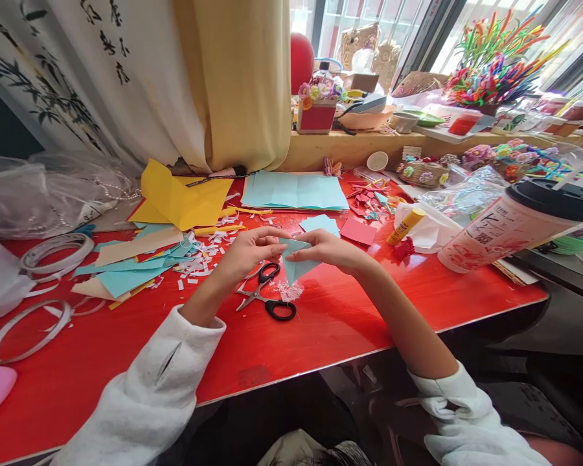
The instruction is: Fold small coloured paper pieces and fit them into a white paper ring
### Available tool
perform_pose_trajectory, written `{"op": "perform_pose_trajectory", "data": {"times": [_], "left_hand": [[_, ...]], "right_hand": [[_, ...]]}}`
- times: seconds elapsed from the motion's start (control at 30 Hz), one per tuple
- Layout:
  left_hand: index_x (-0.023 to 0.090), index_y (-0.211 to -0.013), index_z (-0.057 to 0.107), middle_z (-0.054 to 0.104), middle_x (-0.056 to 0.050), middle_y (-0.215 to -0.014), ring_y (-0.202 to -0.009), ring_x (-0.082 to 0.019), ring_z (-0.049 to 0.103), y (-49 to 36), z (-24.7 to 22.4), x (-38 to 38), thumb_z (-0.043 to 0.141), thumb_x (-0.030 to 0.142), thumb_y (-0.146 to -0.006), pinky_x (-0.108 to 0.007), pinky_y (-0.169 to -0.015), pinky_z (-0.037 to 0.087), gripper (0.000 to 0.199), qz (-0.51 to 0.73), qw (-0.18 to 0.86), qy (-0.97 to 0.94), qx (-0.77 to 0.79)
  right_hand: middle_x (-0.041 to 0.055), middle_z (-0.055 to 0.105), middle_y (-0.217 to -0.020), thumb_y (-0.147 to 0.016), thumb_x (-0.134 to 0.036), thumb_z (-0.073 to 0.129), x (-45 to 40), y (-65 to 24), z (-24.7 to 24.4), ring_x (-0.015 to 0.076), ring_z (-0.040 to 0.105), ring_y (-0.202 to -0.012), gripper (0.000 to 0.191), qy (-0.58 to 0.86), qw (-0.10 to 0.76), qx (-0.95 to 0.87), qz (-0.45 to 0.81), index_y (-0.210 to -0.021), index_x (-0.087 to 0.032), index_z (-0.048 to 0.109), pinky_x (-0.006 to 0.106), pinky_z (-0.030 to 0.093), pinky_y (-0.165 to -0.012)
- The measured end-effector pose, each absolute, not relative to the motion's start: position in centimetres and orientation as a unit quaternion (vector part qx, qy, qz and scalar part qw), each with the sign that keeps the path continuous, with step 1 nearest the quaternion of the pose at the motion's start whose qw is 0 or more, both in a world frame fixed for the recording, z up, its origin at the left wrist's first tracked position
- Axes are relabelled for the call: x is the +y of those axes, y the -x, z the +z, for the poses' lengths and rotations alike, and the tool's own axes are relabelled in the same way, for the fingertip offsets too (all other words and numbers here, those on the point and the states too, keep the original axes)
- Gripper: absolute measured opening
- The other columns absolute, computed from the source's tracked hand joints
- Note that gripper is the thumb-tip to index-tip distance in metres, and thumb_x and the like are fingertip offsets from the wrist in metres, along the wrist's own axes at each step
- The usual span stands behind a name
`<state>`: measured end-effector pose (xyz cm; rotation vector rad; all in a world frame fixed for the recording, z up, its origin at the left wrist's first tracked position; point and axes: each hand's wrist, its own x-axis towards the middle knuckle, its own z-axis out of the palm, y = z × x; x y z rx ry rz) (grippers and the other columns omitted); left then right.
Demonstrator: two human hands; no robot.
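Observation:
Between my hands, a small light-blue piece of folded paper (295, 266) is held above the red table, one pointed corner hanging down. My left hand (253, 251) pinches its left edge with thumb and fingers. On the other side my right hand (331, 250) grips the upper right part, thumb in front. Just below lie black-handled scissors (266, 292) with their blades apart, beside a small heap of white scraps (290, 292). Behind my hands rest a light-blue paper piece (320, 224) and a red paper square (358, 232).
Rolls of tape (57, 254), coloured paper strips (136, 266) and yellow paper (184, 197) are on the left. Light-blue sheets (296, 191) lie at the back. To the right stand a yellow glue stick (406, 226) and a lidded drink cup (508, 226). The table's front edge (320, 372) is near.

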<state>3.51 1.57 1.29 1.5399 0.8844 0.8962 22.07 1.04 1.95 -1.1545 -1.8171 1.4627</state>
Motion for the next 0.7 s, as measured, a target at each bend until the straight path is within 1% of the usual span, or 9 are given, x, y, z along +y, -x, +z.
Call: {"op": "perform_pose_trajectory", "data": {"times": [0.13,0.23,0.33,0.47,0.6,0.7], "left_hand": [[0.019,-0.093,0.067,0.062,0.0,-0.068,-0.061,-0.011,0.057,-3.39,1.34,1.55,0.069,0.036,-0.065,-0.025,-0.064,0.049,0.032,0.395,0.546,-0.633,0.381],[0.019,-0.093,0.069,0.065,-0.001,-0.068,-0.061,-0.011,0.058,-3.41,1.36,1.55,0.07,0.034,-0.065,-0.026,-0.065,0.05,0.032,0.413,0.557,-0.611,0.383],[0.018,-0.087,0.072,0.069,-0.004,-0.076,-0.066,-0.012,0.061,-3.5,1.36,1.49,0.07,0.03,-0.065,-0.027,-0.068,0.051,0.025,0.429,0.555,-0.601,0.383],[0.018,-0.085,0.072,0.071,-0.005,-0.08,-0.071,-0.015,0.062,-3.59,1.28,1.4,0.07,0.027,-0.064,-0.029,-0.07,0.052,0.022,0.432,0.546,-0.604,0.39],[0.017,-0.087,0.072,0.07,-0.004,-0.077,-0.071,-0.015,0.061,-3.62,1.35,1.35,0.066,0.027,-0.067,-0.028,-0.072,0.051,0.023,0.413,0.52,-0.63,0.404],[0.017,-0.091,0.07,0.069,-0.003,-0.08,-0.073,-0.015,0.06,-3.67,1.46,1.33,0.062,0.03,-0.071,-0.027,-0.071,0.049,0.025,0.399,0.5,-0.654,0.403]], "right_hand": [[-0.0012,0.058,-0.068,-0.068,-0.027,0.065,1.27,-22.36,2.02,0.0088,0.049,-0.059,0.024,0.406,0.344,-0.663,0.527,-0.09,-0.017,0.061,0.023,0.036,-0.055],[-0.001,0.059,-0.068,-0.069,-0.028,0.066,1.34,-22.54,2.16,0.009,0.051,-0.059,0.028,0.406,0.364,-0.652,0.527,-0.094,-0.017,0.06,0.023,0.038,-0.055],[0.0017,0.061,-0.073,-0.07,-0.035,0.065,1.14,-22.55,2.38,0.0105,0.054,-0.063,0.029,0.414,0.341,-0.656,0.531,-0.092,-0.016,0.064,0.024,0.04,-0.057],[0.0024,0.06,-0.066,-0.077,-0.047,0.055,0.77,-22.4,2.49,0.0104,0.053,-0.059,0.035,0.399,0.308,-0.661,0.555,-0.08,-0.014,0.068,0.025,0.041,-0.057],[0.003,0.062,-0.07,-0.073,-0.045,0.061,0.91,-22.37,2.13,0.01,0.053,-0.061,0.034,0.404,0.299,-0.662,0.556,-0.083,-0.014,0.068,0.025,0.041,-0.059],[0.0036,0.062,-0.071,-0.072,-0.045,0.062,1.02,-22.3,1.91,0.0108,0.053,-0.063,0.033,0.413,0.293,-0.66,0.554,-0.081,-0.013,0.067,0.026,0.041,-0.061]]}}
